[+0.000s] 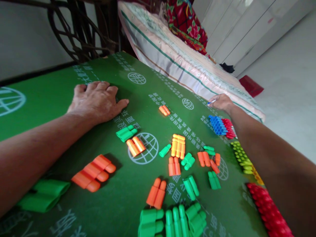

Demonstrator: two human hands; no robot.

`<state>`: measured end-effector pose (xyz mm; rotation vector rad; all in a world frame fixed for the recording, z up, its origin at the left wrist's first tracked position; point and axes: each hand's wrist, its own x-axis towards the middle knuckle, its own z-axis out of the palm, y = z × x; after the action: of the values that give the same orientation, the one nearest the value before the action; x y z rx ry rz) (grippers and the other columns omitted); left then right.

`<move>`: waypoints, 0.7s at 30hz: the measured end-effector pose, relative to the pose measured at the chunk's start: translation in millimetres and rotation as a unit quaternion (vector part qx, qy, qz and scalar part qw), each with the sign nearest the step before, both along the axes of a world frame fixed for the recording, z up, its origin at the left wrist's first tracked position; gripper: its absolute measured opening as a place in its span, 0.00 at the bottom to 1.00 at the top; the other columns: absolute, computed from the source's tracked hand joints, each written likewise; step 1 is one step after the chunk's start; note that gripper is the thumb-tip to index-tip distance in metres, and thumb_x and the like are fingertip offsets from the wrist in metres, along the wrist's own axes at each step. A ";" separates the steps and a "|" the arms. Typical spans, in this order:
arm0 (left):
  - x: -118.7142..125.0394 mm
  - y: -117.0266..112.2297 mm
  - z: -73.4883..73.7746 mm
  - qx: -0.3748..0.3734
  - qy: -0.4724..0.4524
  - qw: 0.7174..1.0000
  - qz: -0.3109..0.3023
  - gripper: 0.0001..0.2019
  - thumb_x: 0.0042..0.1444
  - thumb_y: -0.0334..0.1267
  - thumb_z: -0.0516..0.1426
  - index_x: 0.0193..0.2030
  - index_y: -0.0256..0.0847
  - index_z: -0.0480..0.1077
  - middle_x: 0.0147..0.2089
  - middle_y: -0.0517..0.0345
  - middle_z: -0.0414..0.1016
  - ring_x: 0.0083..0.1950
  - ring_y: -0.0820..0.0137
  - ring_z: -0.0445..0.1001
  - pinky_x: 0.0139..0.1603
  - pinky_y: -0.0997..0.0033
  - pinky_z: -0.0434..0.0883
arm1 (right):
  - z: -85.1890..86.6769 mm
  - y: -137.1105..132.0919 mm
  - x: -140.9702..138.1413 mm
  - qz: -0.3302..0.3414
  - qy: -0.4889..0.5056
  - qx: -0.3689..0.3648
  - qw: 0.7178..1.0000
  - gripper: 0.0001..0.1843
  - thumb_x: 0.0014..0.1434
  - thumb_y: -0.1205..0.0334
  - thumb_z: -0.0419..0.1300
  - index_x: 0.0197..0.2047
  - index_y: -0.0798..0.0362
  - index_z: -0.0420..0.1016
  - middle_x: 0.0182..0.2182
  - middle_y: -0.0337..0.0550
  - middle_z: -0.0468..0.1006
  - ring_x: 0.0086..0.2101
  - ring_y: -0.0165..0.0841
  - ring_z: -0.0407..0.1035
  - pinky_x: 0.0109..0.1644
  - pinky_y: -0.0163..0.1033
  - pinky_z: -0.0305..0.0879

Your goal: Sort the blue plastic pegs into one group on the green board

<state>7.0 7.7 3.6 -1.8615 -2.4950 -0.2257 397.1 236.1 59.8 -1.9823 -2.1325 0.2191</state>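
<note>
My left hand (pixel 96 101) lies on the green board (pixel 140 98) with its fingers spread, holding nothing. Closest to it are a green bullet-shaped plastic block pair (pixel 126 133) and an orange pair (pixel 135 146). At the board's far right edge, my right hand (pixel 222 102) is closed in a pinch. A small blue-and-white piece (pixel 209 103) shows at its fingertips; its kind is too small to tell. Just below that hand stands a packed group of blue bullet-shaped blocks (pixel 217 125), with a pink-red group (pixel 229 128) against it.
Loose orange blocks (pixel 95 172), green blocks (pixel 175 221) and a yellow-orange cluster (pixel 178 146) are scattered across the near board. Yellow-green blocks (pixel 242 157) and red blocks (pixel 269 210) line the right edge under my forearm. A bed (pixel 172 62) borders the far side.
</note>
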 end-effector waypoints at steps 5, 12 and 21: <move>-0.4 0.3 -0.7 0.009 0.007 1.000 -0.005 0.32 0.61 0.56 0.38 0.57 0.32 0.65 0.63 0.37 0.63 0.66 0.46 0.58 0.62 0.43 0.58 | 31.2 -43.8 25.0 -0.061 0.059 -0.043 0.996 0.12 0.46 0.65 0.71 0.37 0.56 0.80 0.22 0.39 0.76 0.24 0.28 0.67 0.26 0.31 0.65; -0.6 0.6 -1.2 0.019 0.001 1.000 -0.010 0.32 0.61 0.55 0.39 0.57 0.31 0.65 0.64 0.36 0.62 0.67 0.46 0.58 0.62 0.42 0.57 | 16.7 -81.3 60.5 -0.114 0.122 -0.073 0.983 0.10 0.45 0.68 0.70 0.34 0.58 0.79 0.21 0.40 0.76 0.22 0.28 0.67 0.25 0.32 0.66; -1.8 1.4 -1.1 0.010 0.013 1.000 -0.009 0.33 0.61 0.56 0.38 0.57 0.31 0.65 0.63 0.36 0.63 0.66 0.45 0.58 0.62 0.42 0.58 | 2.8 -73.3 65.1 -0.106 0.085 -0.048 0.990 0.15 0.40 0.60 0.73 0.33 0.56 0.80 0.19 0.36 0.74 0.24 0.32 0.68 0.26 0.34 0.65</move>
<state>5.2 9.1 2.5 -1.8678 -2.4504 -0.2258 462.2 162.9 62.6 -2.1415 -1.8241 0.4438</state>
